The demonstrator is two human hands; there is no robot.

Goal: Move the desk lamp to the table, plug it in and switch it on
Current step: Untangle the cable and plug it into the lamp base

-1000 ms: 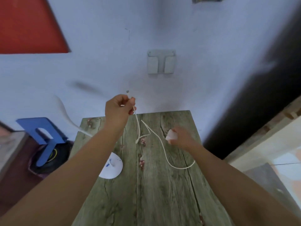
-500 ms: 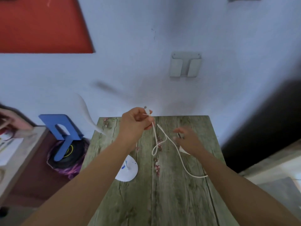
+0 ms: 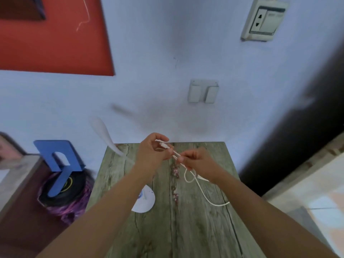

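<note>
The white desk lamp (image 3: 143,201) stands on the left side of the grey wooden desk (image 3: 186,229). Its cord (image 3: 202,194) loops across the desk. The left hand (image 3: 153,152) and the right hand (image 3: 195,161) pinch the cord with their fingers above the desk. A wall socket (image 3: 264,19) sits high on the pale blue wall (image 3: 149,53). A blue bookend (image 3: 59,161) stands left of the desk.

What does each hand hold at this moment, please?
Left hand: closed on the plug end of the white cord.
Right hand: closed, pinching the same cord lower down.
</note>
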